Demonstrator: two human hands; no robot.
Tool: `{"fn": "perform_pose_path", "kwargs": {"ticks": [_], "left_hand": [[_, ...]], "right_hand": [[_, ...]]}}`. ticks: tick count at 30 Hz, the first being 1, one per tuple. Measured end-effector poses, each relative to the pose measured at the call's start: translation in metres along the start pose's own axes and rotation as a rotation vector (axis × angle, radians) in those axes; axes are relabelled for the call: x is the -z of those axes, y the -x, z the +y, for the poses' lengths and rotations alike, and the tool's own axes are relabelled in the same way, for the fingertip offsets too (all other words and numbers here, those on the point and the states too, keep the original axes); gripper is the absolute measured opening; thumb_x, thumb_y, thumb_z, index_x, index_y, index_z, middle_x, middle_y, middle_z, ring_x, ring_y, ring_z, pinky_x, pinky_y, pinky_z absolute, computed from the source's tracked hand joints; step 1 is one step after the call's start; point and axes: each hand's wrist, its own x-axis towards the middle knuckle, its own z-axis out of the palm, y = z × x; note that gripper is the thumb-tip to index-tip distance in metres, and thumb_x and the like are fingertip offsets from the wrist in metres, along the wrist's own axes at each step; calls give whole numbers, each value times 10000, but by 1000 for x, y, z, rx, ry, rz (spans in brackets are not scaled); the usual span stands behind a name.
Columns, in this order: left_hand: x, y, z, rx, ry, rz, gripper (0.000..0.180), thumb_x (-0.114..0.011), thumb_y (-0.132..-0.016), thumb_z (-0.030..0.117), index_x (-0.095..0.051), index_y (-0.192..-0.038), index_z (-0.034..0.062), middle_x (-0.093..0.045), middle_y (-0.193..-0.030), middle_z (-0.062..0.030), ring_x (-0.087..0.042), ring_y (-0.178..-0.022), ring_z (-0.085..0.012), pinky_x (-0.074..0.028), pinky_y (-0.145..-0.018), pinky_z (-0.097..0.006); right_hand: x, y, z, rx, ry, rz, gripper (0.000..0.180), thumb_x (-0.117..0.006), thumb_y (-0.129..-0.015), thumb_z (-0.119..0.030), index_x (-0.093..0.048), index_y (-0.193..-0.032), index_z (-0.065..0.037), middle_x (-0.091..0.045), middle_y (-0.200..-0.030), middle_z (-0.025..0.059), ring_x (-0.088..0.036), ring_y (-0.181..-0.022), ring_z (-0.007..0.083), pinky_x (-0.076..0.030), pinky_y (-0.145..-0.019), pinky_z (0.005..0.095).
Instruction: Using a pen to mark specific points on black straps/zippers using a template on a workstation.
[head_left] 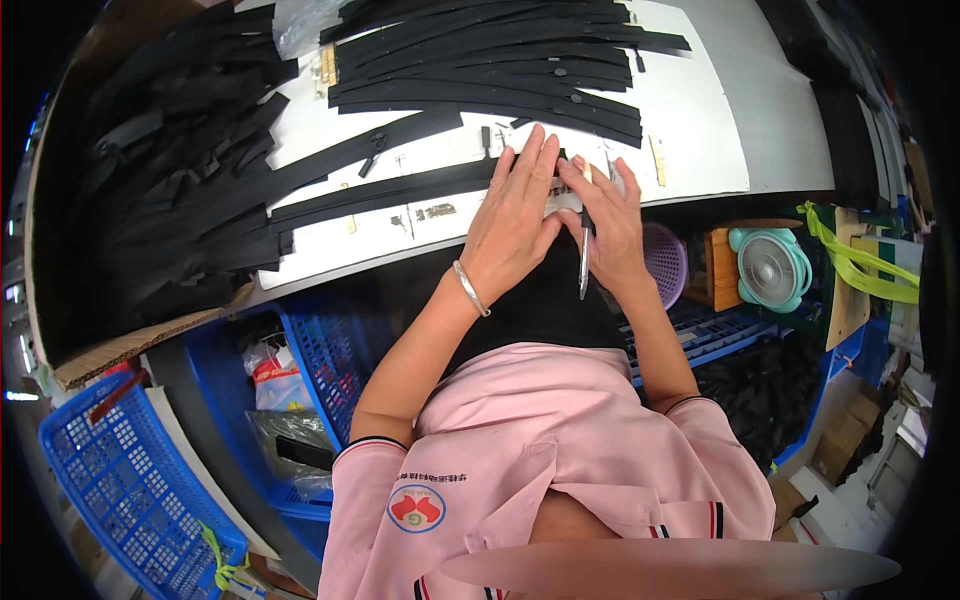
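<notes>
A black zipper strip (390, 192) lies lengthwise along the front of the white board (700, 140). My left hand (512, 215) rests flat over its right end, fingers stretched out and close together. Beside it, my right hand (610, 225) is curled around a slim white-and-silver pen-like tool (584, 262), whose narrow end points back toward me. A small pale piece with dark marks (562, 197) shows between the two hands; what it is, I cannot make out. Another black zipper (360, 150) with a dangling pull lies slantwise just behind.
Farther back is a pile of black zippers (480, 70). A cardboard box (110, 345) heaped with black strips (170, 170) stands left. Below the table are blue baskets (140, 480), a purple basket (665, 262) and a teal fan (770, 270).
</notes>
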Motion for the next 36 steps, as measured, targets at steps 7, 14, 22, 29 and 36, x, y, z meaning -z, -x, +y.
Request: {"fn": "perform_pose_path", "kwargs": {"ticks": [7, 14, 22, 29, 36], "left_hand": [[21, -12, -14, -29, -223, 14, 684, -709, -953, 236, -422, -1544, 46, -374, -1617, -207, -354, -1499, -382, -234, -1241, -520], [-10, -113, -57, -175, -454, 19, 759, -634, -972, 496, -320, -1620, 254, -258, -1675, -176, -169, -1542, -482, -162, -1187, -716], [-4, -220, -139, 52, -640, -103, 679, -384, -1045, 610, -221, -1647, 342, -171, -1729, -73, -97, -1588, -386, -41, -1164, -769], [30, -253, -147, 315, -683, -194, 713, -484, -1019, 569, -396, -1580, 139, -395, -1616, -189, -331, -1514, -354, -175, -1226, -618], [42, -126, -89, -185, -455, 9, 540, -596, -1038, 345, -504, -1503, 88, -415, -1611, -162, -301, -1538, -339, -85, -1247, -572]], "right_hand": [[27, 6, 39, -25, 146, 62, 527, -800, -817, -73, -644, -1320, -54, -716, -1166, 128, -651, -1136, 281, -379, -1143, 489], [29, 11, 52, -59, 152, 130, 375, -726, -898, -44, -655, -1266, -42, -708, -1163, 160, -650, -1128, 338, -414, -1112, 511], [16, 7, 52, -58, 161, 202, 394, -760, -860, -49, -645, -1236, -49, -696, -1131, 115, -634, -1123, 318, -452, -1071, 504], [15, 11, 50, -56, 245, 151, 488, -804, -789, -51, -651, -1252, -68, -700, -1156, 89, -628, -1136, 286, -417, -1115, 487], [14, 18, 45, -73, 242, 181, 480, -796, -808, -58, -641, -1263, -64, -706, -1199, 105, -629, -1177, 301, -419, -1113, 486]]}}
